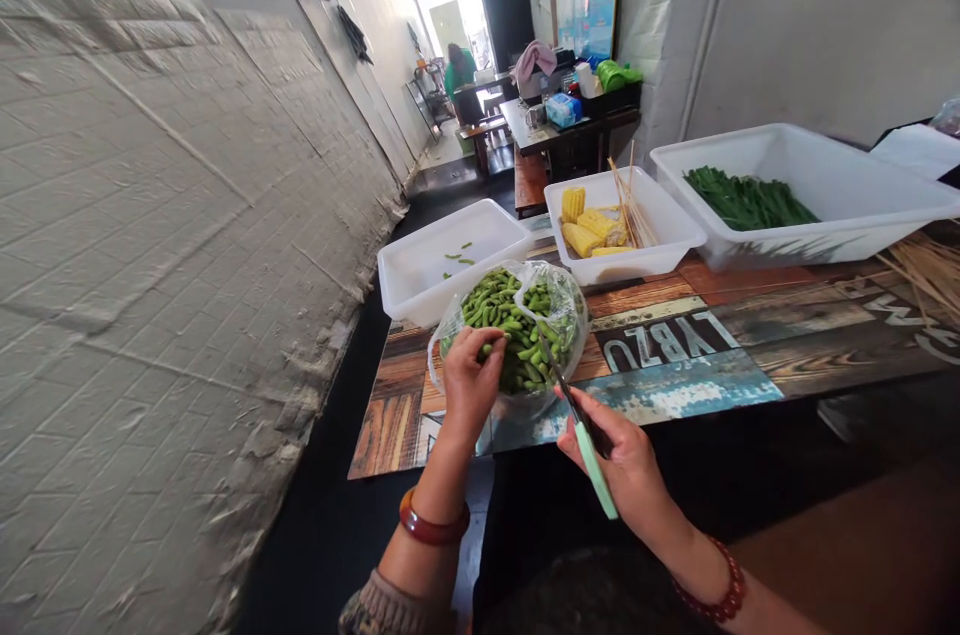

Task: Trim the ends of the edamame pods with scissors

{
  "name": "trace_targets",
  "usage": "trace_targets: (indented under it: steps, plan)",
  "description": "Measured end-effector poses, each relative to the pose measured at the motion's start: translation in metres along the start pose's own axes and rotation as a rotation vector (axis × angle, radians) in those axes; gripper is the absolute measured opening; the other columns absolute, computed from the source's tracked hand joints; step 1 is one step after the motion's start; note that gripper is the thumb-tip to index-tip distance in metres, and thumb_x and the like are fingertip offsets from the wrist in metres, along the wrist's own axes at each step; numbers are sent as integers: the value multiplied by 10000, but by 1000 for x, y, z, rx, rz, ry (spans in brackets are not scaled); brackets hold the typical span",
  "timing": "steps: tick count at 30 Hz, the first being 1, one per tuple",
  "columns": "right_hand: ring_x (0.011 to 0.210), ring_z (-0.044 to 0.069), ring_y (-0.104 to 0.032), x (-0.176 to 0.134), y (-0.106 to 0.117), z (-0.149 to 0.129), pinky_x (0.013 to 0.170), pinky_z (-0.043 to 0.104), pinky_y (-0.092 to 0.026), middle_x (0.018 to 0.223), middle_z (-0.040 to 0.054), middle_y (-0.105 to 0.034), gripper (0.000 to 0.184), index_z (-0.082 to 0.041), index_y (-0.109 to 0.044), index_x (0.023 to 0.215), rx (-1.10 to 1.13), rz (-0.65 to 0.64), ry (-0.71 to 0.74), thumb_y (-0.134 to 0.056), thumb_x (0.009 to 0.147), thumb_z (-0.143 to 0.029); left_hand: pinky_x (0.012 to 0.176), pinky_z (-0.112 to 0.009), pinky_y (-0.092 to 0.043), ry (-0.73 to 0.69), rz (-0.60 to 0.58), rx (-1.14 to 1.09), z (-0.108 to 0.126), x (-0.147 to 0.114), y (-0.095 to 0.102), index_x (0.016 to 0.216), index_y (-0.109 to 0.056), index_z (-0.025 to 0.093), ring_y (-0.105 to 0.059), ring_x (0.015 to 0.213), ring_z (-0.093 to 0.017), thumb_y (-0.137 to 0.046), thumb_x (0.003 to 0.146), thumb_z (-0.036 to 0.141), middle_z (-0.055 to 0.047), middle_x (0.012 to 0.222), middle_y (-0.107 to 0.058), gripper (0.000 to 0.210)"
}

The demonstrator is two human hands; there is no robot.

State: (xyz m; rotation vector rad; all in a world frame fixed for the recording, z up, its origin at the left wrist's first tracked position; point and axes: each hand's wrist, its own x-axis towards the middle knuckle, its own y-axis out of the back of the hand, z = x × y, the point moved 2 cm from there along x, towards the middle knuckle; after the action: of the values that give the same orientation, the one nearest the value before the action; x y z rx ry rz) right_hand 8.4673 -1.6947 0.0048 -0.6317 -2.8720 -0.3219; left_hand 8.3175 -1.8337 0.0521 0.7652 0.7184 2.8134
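A clear plastic bag (574, 315) full of green edamame pods (491, 300) sits open at the table's near edge. Over its left side, my left hand (472, 375) is closed in a pinch on an edamame pod. My right hand (622, 455) grips a pair of scissors (596, 470) with a mint-green handle, the dark blades pointing up toward the bag. Whether the blades are apart is hard to make out. Behind the bag on the left stands a white tub (420, 270) with several loose pods on its bottom.
Corn pieces and wooden skewers lie in a middle white tub (660, 260). A larger white tub (847, 240) at right holds green leafy vegetables. More skewers (930, 270) lie at the right edge of the patterned table (675, 345). A white brick wall (150, 265) runs along the left. A person (459, 70) is far back.
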Motion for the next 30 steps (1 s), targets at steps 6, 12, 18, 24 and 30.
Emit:
trace_targets:
  steps: [6, 12, 18, 24, 30]
  plan:
    - [687, 201, -710, 0, 2, -3, 701, 324, -606, 864, 77, -761, 428, -172, -703, 1174, -54, -39, 26, -671, 818, -408, 581, -212, -366, 342, -15, -525, 9, -16, 11, 831, -642, 175, -478, 613, -93, -683, 802, 346, -11, 814, -643, 178]
    - [711, 212, -714, -5, -7, -1, 769, 354, -604, 838, 70, -753, 427, -174, -702, 1169, -93, -95, 87, -681, 808, -402, 459, -181, -256, 517, -120, -879, 23, -40, 19, 857, -563, 167, -397, 451, -40, -709, 789, 356, -11, 723, -664, 248]
    - [720, 179, -689, -12, -12, -3, 716, 306, -600, 909, 56, -723, 435, -202, -666, 1215, -93, -163, 116, -704, 792, -298, 467, -183, -249, 581, -118, -876, 22, -59, 30, 887, -683, 127, -411, 478, -35, -785, 720, 334, -8, 689, -627, 284]
    - [763, 171, -641, -17, -16, -10, 693, 296, -589, 948, 41, -654, 546, -260, -594, 1302, -153, -230, 198, -724, 772, -235, 466, -182, -246, 574, -76, -881, 22, -72, 37, 833, -676, 144, -384, 472, -36, -808, 696, 349, 24, 613, -569, 280]
    - [754, 161, -605, -18, -22, -14, 719, 297, -579, 950, 29, -605, 588, -278, -550, 1333, -230, -258, 268, -739, 779, -229, 475, -183, -268, 561, -91, -896, 21, -83, 37, 824, -668, 155, -372, 469, -45, -799, 714, 353, 58, 543, -473, 262]
